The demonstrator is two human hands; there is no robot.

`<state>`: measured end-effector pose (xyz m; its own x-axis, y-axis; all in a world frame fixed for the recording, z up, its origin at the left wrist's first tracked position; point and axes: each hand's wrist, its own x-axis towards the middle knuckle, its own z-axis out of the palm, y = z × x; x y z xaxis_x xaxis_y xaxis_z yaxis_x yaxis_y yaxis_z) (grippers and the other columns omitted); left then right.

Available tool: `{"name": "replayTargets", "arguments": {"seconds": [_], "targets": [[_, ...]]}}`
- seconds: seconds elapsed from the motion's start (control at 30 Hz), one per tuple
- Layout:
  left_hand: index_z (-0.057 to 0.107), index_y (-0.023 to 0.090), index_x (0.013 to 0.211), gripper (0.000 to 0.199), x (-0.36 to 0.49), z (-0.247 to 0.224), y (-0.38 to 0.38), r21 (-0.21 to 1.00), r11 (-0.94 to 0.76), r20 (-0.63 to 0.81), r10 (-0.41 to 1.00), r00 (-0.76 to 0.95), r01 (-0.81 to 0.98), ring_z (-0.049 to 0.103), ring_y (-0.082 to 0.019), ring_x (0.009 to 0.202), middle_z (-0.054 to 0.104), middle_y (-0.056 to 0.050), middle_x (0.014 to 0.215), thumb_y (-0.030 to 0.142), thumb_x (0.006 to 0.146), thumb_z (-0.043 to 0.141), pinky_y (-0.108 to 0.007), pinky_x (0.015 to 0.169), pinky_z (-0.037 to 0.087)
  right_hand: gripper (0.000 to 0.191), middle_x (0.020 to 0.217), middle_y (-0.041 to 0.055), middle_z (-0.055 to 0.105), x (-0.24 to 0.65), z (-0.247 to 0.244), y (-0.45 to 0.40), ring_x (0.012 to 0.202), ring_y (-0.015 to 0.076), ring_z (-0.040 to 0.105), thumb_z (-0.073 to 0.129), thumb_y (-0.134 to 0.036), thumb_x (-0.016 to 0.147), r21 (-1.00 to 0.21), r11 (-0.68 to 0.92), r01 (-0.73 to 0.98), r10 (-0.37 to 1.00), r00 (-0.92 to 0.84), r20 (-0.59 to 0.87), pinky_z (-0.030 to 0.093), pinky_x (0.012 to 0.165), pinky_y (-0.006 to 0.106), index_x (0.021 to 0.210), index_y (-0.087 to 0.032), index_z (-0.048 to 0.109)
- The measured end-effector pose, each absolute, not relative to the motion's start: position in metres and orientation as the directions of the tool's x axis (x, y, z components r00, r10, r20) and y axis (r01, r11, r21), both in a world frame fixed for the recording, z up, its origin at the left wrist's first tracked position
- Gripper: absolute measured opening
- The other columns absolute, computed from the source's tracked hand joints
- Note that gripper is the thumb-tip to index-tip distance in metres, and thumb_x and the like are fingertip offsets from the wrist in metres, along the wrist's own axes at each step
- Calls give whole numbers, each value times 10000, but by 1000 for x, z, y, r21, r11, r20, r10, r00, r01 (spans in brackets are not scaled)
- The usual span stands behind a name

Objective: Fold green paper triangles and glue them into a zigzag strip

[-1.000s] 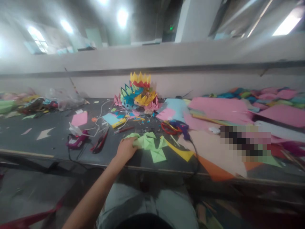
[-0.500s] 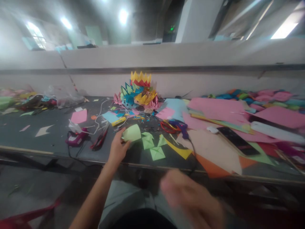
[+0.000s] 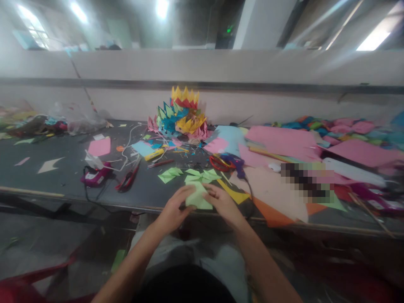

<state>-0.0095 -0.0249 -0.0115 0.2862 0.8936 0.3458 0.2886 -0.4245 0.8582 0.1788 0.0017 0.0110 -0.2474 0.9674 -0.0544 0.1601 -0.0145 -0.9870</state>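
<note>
Near the table's front edge I hold a light green sheet of paper (image 3: 198,198) between both hands. My left hand (image 3: 176,206) is closed on its left side, the thumb low and the fingers at the upper edge. On its right side my right hand (image 3: 223,203) is closed too, its fingers at the paper's edge. Just beyond lie folded green paper pieces (image 3: 203,174), with another folded green piece (image 3: 170,174) to their left. A yellow paper strip (image 3: 235,192) is beside my right hand.
Paper crowns (image 3: 184,113) are stacked at the back. Purple glue gun (image 3: 239,165) and red-handled scissors (image 3: 219,163) lie right of centre; a magenta device (image 3: 96,174) and red cutter (image 3: 128,176) lie left. Pink sheets (image 3: 284,141) and a pale sheet (image 3: 280,189) cover the right.
The green paper, curled in my left hand before, is now nearer the front edge in both hands. My right hand has come up from near my body. The folded green pieces lie differently.
</note>
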Motion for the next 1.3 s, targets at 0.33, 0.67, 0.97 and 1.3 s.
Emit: {"name": "replayTargets", "arguments": {"seconds": [0.33, 0.67, 0.97, 1.3], "targets": [[605, 142, 983, 269, -4, -20, 15, 914, -203, 160, 976, 147, 350, 499, -92, 607, 544, 36, 654, 255, 739, 609, -209, 607, 425, 608, 662, -19, 602, 192, 2, 24, 617, 131, 556, 720, -331, 579, -971, -34, 237, 977, -196, -82, 446, 605, 273, 1127, -127, 554], [666, 188, 931, 209, -20, -8, 39, 670, -568, 249, 778, 577, 478, 599, -151, 821, 660, -51, 888, 159, 795, 510, -263, 782, 463, 226, 868, 41, 710, 210, -6, 37, 813, 185, 644, 507, -116, 701, -698, 444, 562, 869, -459, 183, 492, 774, 320, 782, -203, 700], [648, 225, 1046, 355, -33, -2, 33, 367, -813, 278, 559, 781, 452, 588, -156, 1013, 639, -73, 1101, 127, 878, 351, -289, 910, 438, 277, 1055, 49, 680, 228, -3, 38, 1004, 190, 614, 461, -226, 845, -523, 722, 453, 637, -730, 247, 478, 909, 355, 988, -244, 697], [620, 218, 1088, 341, -34, 3, 33, 304, -849, 233, 507, 830, 433, 569, -174, 1042, 617, -91, 1121, 116, 872, 377, -308, 918, 432, 326, 1122, 79, 650, 230, 0, 43, 1054, 201, 588, 405, -182, 871, -405, 809, 426, 533, -823, 198, 482, 897, 383, 1062, -241, 663]]}}
